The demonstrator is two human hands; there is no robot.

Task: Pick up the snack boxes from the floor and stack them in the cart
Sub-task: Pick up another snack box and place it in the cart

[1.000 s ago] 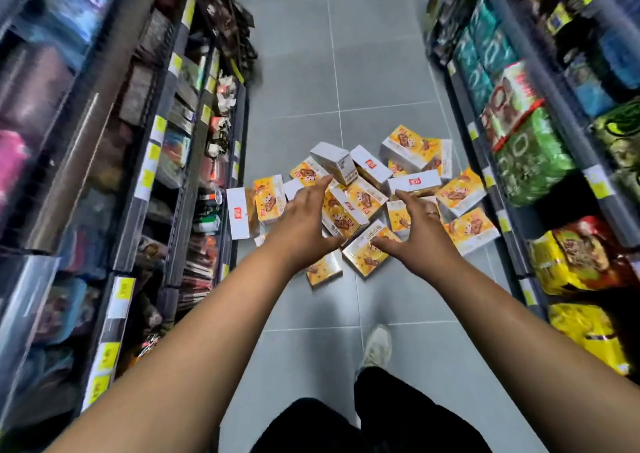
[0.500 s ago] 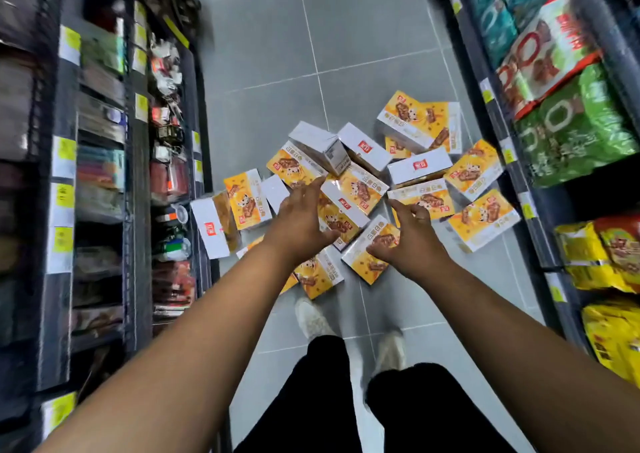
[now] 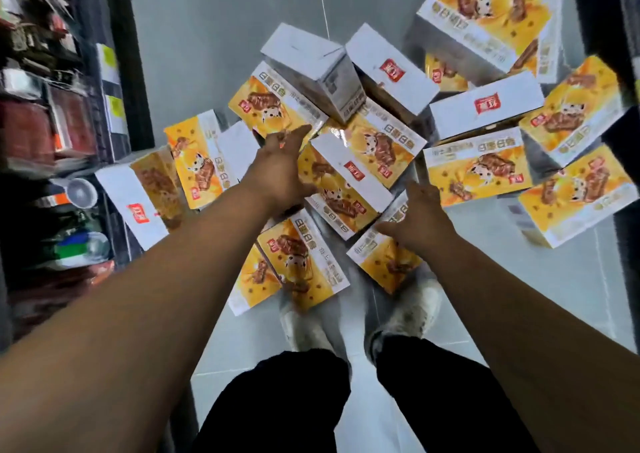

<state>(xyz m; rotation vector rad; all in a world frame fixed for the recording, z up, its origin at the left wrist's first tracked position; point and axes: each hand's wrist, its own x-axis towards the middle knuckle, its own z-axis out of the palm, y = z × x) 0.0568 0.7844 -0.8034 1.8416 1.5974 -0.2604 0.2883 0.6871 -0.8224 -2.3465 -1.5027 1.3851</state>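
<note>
Judging by the pile, nothing of the task looks done. Beside the dark shelving (image 3: 117,71) on the left, the snack boxes (image 3: 478,172) lie scattered and overlapping on the grey tiled floor (image 3: 207,36), and no cart is in view. The left hand (image 3: 280,172) reaches with straight fingers, holding nothing, over a tilted box (image 3: 346,189) mid-pile. The right hand (image 3: 420,217), fingers spread and empty, hovers just beside it. The boxes are flat-sided rectangular cartons with glossy orange-yellow fronts and plain white sides bearing a red logo.

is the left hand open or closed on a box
Open: the left hand reaches over the snack boxes with fingers straight, gripping none.
</note>
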